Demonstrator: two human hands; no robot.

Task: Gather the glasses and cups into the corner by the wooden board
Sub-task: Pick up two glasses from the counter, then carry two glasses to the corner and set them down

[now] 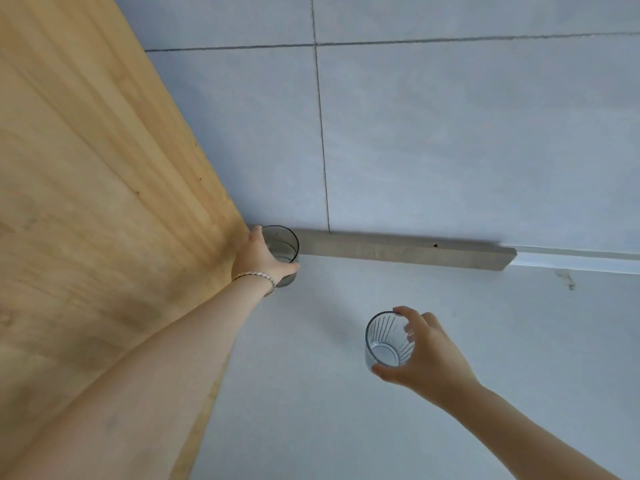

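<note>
Gripping two glasses: left hand (260,255) smoky glass (284,252), right hand (424,351) ribbed glass (388,341), seemingly lifted.

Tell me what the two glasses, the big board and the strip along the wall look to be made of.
Dark glass: smoky tinted glass, see-through, smooth sides.
Clear glass: colourless glass, with ribs fanning from the base.
Board: pale wood, grain lines and small knots, matte; solid or veneer is unclear.
Strip: dull grey, flat, one small hole; possibly wood or stone, hard to say.

No readable text, label, brand, number or sign anywhere in our view of this corner.
</note>
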